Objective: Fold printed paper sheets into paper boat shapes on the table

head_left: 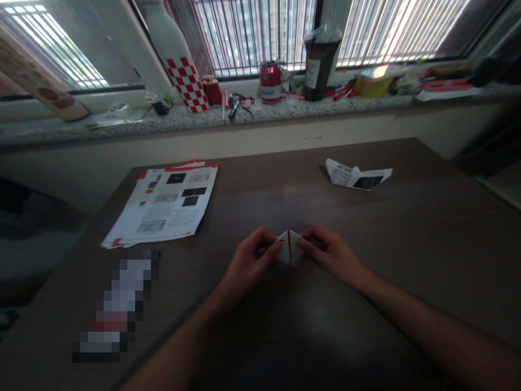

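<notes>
Folded paper (pixel 290 247) is being pinched thumb-to-finger by left hand (pixel 250 258) and right hand (pixel 336 256), forearms (pixel 191 331) being angled inward.

Matt printed paper, sharply creased, forms the small folded piece (pixel 290 250) at the centre of a dark wood-look table (pixel 264 198), its smooth top carrying a dull sheen. Smooth, flat paper sheets (pixel 173 212) lie at left, while another folded paper (pixel 360 178) at far right shows the same matt finish. At the far side, a speckled, stone-like sill (pixel 142 130) bears a glossy red metal can (pixel 271 81), a clear-lidded plastic cup (pixel 323 68) and a smooth white bottle (pixel 187 81).
</notes>
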The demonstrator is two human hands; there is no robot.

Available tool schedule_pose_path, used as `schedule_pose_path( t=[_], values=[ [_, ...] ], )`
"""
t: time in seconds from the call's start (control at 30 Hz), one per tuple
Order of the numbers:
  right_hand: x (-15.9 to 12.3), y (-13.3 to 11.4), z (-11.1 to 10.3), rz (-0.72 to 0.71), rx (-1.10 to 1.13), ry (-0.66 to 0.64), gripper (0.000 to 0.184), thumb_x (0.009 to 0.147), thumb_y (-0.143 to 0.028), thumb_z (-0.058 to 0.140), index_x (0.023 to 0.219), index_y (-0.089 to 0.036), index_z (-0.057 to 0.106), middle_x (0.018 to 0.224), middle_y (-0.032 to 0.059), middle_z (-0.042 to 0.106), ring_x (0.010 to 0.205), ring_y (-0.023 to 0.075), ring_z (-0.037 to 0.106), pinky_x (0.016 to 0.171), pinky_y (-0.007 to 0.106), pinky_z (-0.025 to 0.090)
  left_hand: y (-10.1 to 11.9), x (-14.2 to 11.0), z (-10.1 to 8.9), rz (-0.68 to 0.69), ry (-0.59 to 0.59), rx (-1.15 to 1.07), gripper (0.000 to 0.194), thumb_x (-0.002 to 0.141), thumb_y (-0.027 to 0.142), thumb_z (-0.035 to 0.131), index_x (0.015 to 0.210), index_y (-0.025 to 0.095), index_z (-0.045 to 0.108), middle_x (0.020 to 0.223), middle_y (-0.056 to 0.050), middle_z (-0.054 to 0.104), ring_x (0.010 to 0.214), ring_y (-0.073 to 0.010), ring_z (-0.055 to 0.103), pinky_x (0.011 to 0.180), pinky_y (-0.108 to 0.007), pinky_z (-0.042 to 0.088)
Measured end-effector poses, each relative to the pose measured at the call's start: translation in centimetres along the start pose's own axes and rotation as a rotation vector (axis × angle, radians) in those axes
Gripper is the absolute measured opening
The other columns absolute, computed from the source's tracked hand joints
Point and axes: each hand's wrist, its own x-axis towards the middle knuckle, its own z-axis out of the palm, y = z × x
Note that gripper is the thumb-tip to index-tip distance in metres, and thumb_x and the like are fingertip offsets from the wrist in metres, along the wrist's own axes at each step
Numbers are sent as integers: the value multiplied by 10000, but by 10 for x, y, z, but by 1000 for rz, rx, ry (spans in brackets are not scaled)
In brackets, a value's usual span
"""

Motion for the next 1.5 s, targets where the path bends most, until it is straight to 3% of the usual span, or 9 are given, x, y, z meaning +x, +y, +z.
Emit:
schedule_pose_path(
  t=[0.23, 0.4, 0.6, 0.93, 1.23, 1.5],
  values=[
    [2, 0, 2, -54, 11, -26, 254, 1017, -466, 628, 1049, -230, 716, 909, 18, 733, 830, 179, 683, 728, 292, 528, 2, -2, 5, 14, 0, 68, 140, 1018, 343, 624, 989, 210, 654, 911, -17, 688, 830, -177, 659, 721, -276, 527],
    [1, 0, 3, -66, -37, -20, 291, 1024, -479, 615, 916, -222, 699, 813, -1, 690, 753, 161, 630, 664, 274, 473, 3, -4, 8, 32, -7, 56, 192, 1027, 382, 630, 961, 205, 660, 888, -11, 681, 819, -172, 648, 740, -280, 511],
    [-1, -3, 5, -37, -17, -16, 352, 1007, -532, 619, 852, -219, 665, 770, -2, 664, 719, 163, 608, 638, 278, 462, 7, -3, 7, -2, 34, 10, 278, 1023, 409, 623, 842, 199, 596, 777, 11, 612, 712, -146, 582, 649, -247, 464],
    [1, -4, 2, -42, 16, -12, 273, 1012, -474, 630, 900, -232, 690, 848, 9, 729, 775, 175, 675, 702, 298, 528, 7, -3, 8, -8, 86, 9, 236, 1018, 399, 617, 887, 205, 640, 829, -7, 657, 745, -159, 613, 667, -257, 507],
    [2, -5, -5, -63, -64, 99, 203, 976, -442, 676, 1012, -256, 748, 941, 19, 778, 829, 199, 714, 741, 330, 557, 9, -2, 2, 49, 205, -28, 168, 973, 364, 704, 916, 207, 681, 879, -4, 701, 813, -164, 679, 732, -264, 564],
    [7, 7, -13, -145, -105, 105, 186, 1013, -392, 631, 1096, -254, 722, 1116, 65, 789, 1024, 242, 743, 904, 414, 593, -4, 6, -8, 96, 281, 55, 149, 993, 346, 681, 947, 205, 664, 907, -13, 714, 852, -168, 701, 785, -279, 590]
  ],
)
